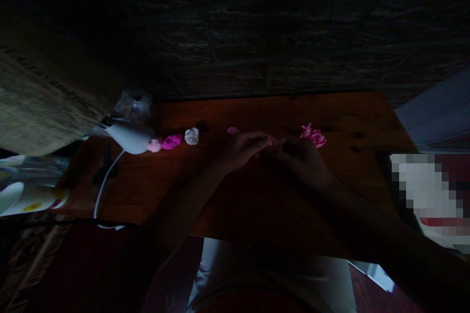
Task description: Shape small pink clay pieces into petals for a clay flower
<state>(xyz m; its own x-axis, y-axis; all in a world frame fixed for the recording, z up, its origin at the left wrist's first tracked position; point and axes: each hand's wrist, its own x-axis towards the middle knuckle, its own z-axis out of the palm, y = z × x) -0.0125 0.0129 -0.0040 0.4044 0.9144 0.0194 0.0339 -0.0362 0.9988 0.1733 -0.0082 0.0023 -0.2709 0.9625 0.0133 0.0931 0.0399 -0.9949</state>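
Left hand: thumb and fingers pinched on a small pink piece, over the wooden table.
Right hand: fingertips at that piece; whether clamped, cannot tell.
Pink cluster: on the table, beyond the right hand.
Crumpled white piece: near a magenta one.
Clear plastic wrapping: contents too dim.
White cup-like container: contents hidden.
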